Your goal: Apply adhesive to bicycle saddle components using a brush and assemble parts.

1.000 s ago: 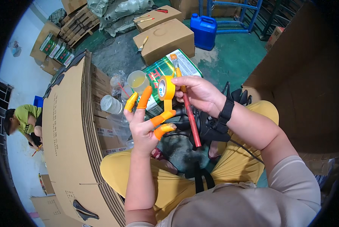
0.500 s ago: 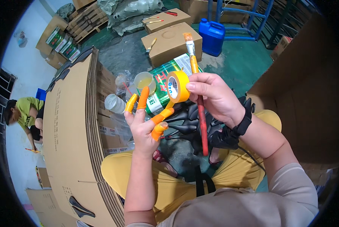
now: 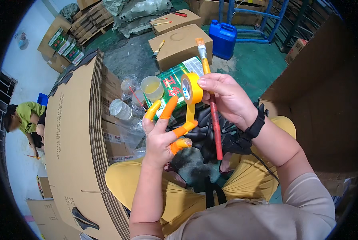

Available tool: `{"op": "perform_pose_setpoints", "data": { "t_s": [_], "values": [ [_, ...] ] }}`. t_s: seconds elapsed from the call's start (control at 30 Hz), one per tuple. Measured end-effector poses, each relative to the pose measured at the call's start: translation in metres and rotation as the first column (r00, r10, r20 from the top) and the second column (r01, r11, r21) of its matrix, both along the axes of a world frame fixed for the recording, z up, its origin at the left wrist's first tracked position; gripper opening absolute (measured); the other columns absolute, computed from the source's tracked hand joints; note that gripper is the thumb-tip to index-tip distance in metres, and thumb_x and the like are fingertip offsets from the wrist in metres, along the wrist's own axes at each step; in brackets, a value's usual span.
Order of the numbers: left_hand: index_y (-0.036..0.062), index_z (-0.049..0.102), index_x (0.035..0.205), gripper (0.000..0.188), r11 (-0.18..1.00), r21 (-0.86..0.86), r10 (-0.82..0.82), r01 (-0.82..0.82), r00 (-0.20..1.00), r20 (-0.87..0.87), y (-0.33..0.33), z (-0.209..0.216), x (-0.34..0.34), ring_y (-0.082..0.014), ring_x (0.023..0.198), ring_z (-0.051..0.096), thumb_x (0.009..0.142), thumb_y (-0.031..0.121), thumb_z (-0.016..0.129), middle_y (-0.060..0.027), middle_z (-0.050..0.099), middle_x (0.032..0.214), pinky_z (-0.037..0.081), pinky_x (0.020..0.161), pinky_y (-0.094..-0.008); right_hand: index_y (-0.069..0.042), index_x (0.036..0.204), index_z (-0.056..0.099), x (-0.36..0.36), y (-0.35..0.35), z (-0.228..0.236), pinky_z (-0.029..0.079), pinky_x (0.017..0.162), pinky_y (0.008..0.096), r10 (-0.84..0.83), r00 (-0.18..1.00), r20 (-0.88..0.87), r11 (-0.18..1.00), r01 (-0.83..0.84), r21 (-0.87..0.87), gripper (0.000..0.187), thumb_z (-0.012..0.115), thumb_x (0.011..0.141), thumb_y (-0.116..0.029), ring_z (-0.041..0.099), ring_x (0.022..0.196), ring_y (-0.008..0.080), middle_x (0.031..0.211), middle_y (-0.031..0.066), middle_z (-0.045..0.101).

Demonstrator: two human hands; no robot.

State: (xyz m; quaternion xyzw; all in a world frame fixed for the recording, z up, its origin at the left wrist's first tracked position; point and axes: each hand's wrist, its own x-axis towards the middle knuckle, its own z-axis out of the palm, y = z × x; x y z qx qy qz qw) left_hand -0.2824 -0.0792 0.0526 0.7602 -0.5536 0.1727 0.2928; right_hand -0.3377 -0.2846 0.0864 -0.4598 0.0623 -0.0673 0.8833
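Observation:
My left hand (image 3: pixel 157 146) is held up with its fingers spread, several of them wrapped in orange and yellow tape. A strip of tape (image 3: pixel 190 113) runs down from a yellow tape roll (image 3: pixel 196 89) to one of those fingers. My right hand (image 3: pixel 230 96) pinches the roll and also keeps hold of a paintbrush (image 3: pixel 216 132). The brush has a red lower handle, yellow wrapping further up and its bristles pointing upward. Beyond the hands lies a green tin (image 3: pixel 172 83), with a cup of yellowish liquid (image 3: pixel 152 89) at its left. Several glossy black parts (image 3: pixel 205 138) lie below the roll.
Stacked flat cardboard (image 3: pixel 77 132) stands at my left, and a large open carton (image 3: pixel 319 100) at my right. Ahead are closed boxes (image 3: pixel 179 44) with brushes on top and a blue jerrycan (image 3: pixel 223 40). Another person (image 3: pixel 31 116) bends down at far left.
My left hand has moved right and slightly down. The roll has shifted a little right and turned more edge-on, and the strip now hangs nearly straight down.

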Motion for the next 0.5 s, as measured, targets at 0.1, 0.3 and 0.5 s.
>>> {"op": "perform_pose_setpoints", "data": {
  "t_s": [0.1, 0.3, 0.5],
  "values": [
    [0.0253, 0.072, 0.098, 0.045, 0.997, -0.021, 0.072, -0.072, 0.997, -0.001, -0.001, -0.001, 0.002, -0.0315, 0.123, 0.033, 0.083, 0.057, 0.044, -0.0163, 0.043, 0.136, 0.018, 0.103, -0.0390, -0.005, 0.079, 0.061, -0.007, 0.003, 0.010, 0.035, 0.054, 0.0191, -0.023, 0.999, 0.037, 0.998, 0.025, -0.054, 0.012, 0.064, 0.084, -0.015, 0.044, 0.058, 0.0044, 0.066, -0.0032, 0.052],
    [0.0220, 0.072, 0.097, 0.040, 0.981, -0.044, 0.190, -0.190, 0.982, -0.009, 0.001, 0.000, 0.008, -0.0324, 0.122, 0.033, 0.088, 0.050, 0.044, -0.0166, 0.042, 0.137, 0.020, 0.103, -0.0392, -0.001, 0.089, 0.063, -0.022, 0.009, 0.017, 0.035, 0.055, 0.0181, 0.007, 0.999, 0.053, 0.986, 0.002, -0.168, 0.014, 0.066, 0.082, -0.013, 0.044, 0.061, 0.0033, 0.071, -0.0033, 0.054],
    [0.0110, 0.072, 0.093, 0.027, 0.939, -0.188, 0.251, -0.287, 0.948, -0.194, 0.002, -0.005, 0.017, -0.0366, 0.121, 0.033, 0.087, 0.030, 0.053, -0.0185, 0.040, 0.138, 0.021, 0.103, -0.0431, 0.001, 0.092, 0.062, -0.030, 0.016, 0.008, 0.042, 0.069, 0.0200, 0.112, 0.986, 0.125, 0.957, -0.073, -0.282, 0.016, 0.067, 0.081, -0.010, 0.049, 0.074, 0.0039, 0.081, -0.0026, 0.056]
  ]
}}
